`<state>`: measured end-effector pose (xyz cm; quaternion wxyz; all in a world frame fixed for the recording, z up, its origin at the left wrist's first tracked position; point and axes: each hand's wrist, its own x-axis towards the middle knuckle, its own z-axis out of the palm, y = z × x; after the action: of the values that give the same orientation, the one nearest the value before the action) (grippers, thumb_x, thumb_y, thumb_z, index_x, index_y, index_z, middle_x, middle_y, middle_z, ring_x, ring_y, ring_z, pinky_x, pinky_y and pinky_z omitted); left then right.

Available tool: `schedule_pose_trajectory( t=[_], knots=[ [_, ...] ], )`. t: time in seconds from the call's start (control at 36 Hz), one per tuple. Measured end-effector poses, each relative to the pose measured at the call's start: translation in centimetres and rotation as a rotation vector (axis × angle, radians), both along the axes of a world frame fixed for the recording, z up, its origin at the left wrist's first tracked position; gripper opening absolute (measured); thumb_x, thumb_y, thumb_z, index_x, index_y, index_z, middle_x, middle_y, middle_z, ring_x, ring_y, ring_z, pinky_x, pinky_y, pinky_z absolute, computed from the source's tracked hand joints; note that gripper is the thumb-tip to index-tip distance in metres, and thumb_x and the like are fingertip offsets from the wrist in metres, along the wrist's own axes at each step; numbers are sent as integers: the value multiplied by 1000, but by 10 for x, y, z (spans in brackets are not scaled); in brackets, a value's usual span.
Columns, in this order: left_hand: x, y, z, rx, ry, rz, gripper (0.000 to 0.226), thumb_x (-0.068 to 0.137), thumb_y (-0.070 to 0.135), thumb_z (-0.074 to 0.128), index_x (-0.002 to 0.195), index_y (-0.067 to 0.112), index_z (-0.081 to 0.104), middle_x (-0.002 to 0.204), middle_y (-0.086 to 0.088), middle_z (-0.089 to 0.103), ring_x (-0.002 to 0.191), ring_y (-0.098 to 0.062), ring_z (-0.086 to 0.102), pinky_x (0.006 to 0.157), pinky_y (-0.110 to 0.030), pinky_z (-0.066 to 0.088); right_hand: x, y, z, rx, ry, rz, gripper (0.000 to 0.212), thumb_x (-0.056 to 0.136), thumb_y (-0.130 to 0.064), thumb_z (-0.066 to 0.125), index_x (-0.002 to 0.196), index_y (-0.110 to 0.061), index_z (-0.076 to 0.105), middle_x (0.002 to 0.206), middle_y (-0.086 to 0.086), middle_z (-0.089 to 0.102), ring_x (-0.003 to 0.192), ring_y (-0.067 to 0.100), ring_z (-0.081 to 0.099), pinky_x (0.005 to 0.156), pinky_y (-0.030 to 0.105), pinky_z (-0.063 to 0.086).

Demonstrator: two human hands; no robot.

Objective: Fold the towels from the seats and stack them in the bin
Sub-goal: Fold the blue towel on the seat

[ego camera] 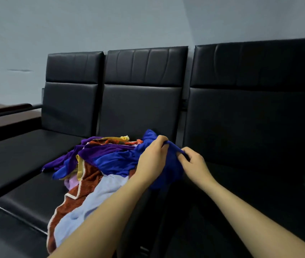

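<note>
Gripping the blue towel point(116, 162), both hands pinch its bunched edge at the right side of the towel pile point(92, 174); left hand point(152, 157) has fingers curled over the cloth from above, right hand point(192, 162) pinches the same ridge just right of it. Step in hand looks like pulling this one free to fold (bin not in view). To do it well: lift clear of the pile before spreading, slide the hands apart along the edge to find two corners, shake it flat, keep it from dragging the neighbours off. Blue towel is thin, crumpled, bright royal blue, partly draped over the pile, its tail running left under purple cloth point(99, 151). Pile sits on the middle black seat point(36, 198), with a rust-brown towel point(90, 179) and a pale lilac one point(99, 198) hanging toward the front edge below the blue
</note>
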<state>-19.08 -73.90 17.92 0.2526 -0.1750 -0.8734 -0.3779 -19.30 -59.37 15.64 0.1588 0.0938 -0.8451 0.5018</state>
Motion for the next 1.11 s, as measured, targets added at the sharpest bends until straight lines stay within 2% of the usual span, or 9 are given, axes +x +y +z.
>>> schedule_pose_trajectory(
  t=[0.14,0.31,0.44,0.53,0.61,0.78,0.86,0.92,1.11],
  knots=[
    [15,30,11,-37,-30,-86,18,100,28,44,114,20,48,103,1,64,91,-17,61,79,-34,50,30,39,17,91,-41,-71,20,97,-25,50,86,-14,61,80,2,63,75,14,60,64,25,46],
    [39,84,26,9,-63,-224,18,97,32,50,109,18,51,93,3,61,86,-15,60,75,-30,49,65,96,35,189,-26,-188,17,96,-28,51,84,-19,60,79,1,63,75,17,62,74,38,54],
    [51,115,38,-15,-185,-350,42,86,24,67,124,13,50,114,2,59,101,-10,56,85,-21,45,83,136,46,131,50,-317,19,94,-23,54,79,-14,61,74,4,62,74,22,61,71,41,51],
    [54,134,37,-163,-261,-330,14,83,20,69,92,14,60,86,2,60,84,-16,56,65,-21,44,91,156,47,100,61,-360,19,96,-23,52,82,-14,61,75,5,63,73,20,61,69,37,50],
    [57,151,29,-168,-290,-315,16,90,20,60,79,19,48,72,9,48,69,-9,47,52,-16,31,99,174,43,80,52,-389,19,97,-22,50,85,-13,61,77,5,62,73,17,59,65,29,47],
    [62,172,23,11,-283,-310,4,93,21,54,89,21,52,84,8,54,80,-9,51,61,-18,35,102,194,30,117,44,-474,21,96,-22,52,80,-11,57,79,5,59,74,20,58,65,30,45],
    [64,180,30,73,-292,-324,3,94,24,55,93,21,56,91,6,58,84,-8,54,63,-16,37,103,197,28,165,127,-518,5,92,-18,58,89,-16,55,94,-2,50,75,7,49,64,22,39],
    [63,183,33,116,-277,-324,4,93,25,57,93,21,58,92,4,61,86,-9,57,64,-17,41,106,195,26,151,221,-513,12,89,-15,62,95,-18,52,97,-3,45,75,3,46,63,18,37],
    [58,191,41,183,-258,-315,22,91,23,61,110,12,64,102,-3,68,97,-14,63,84,-30,51,110,180,25,186,343,-198,12,85,-18,68,89,-23,57,84,-7,56,74,6,54,65,22,46]
  ],
)
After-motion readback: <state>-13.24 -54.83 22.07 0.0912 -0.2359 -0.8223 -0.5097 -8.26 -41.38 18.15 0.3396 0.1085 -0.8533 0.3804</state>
